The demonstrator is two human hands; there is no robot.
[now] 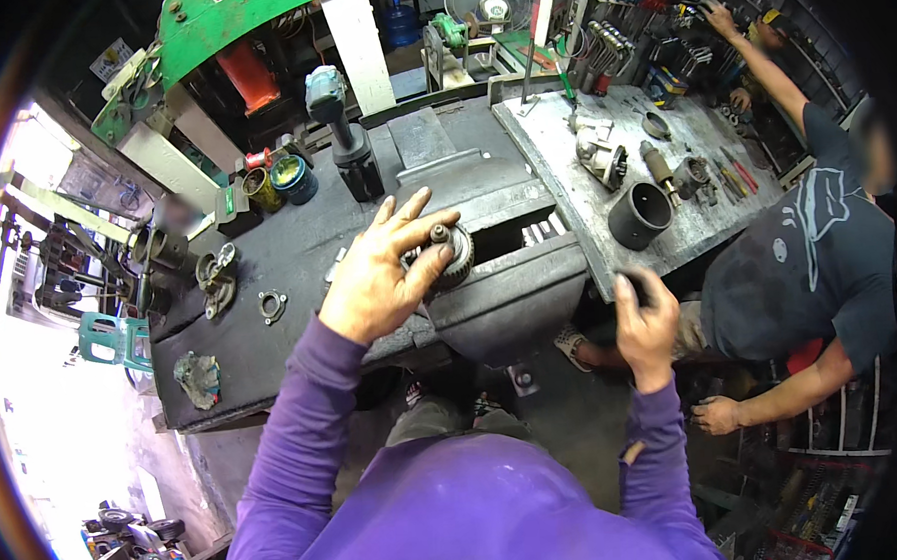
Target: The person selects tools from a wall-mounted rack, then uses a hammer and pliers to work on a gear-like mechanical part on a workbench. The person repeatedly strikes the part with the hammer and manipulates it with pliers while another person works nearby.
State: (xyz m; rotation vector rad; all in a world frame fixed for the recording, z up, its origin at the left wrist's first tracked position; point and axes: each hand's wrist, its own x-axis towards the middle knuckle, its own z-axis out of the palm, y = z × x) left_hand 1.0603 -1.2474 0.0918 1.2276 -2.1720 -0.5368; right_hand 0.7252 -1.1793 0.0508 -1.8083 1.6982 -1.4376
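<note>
Cluttered workshop, dark greasy bench (297,247) in front of the person in purple sleeves. Nearest in, the left hand (378,273) lies over a small gear on a shaft (449,248) that stands in the vise (509,287) at the bench's front edge; its fingers are spread, thumb and forefinger curling round the toothed part, steadying it more than gripping. To the right of the vise, the right hand (646,321) is closed tight on a dark handle (637,290), too hidden to tell what kind. By my reading the gear is seated and the clamping or turning is under way, not finished.

Left of the vise: one ring flange (272,306), one crumpled rag (199,377). Behind it: one cordless driver (342,134) upright, two paint tins (279,182). Right of the vise on the grey metal table (564,175): one black cylinder (638,214), loose motor parts. Beyond that table a co-worker (807,244) crouches, one arm reaching up to the tool wall.
</note>
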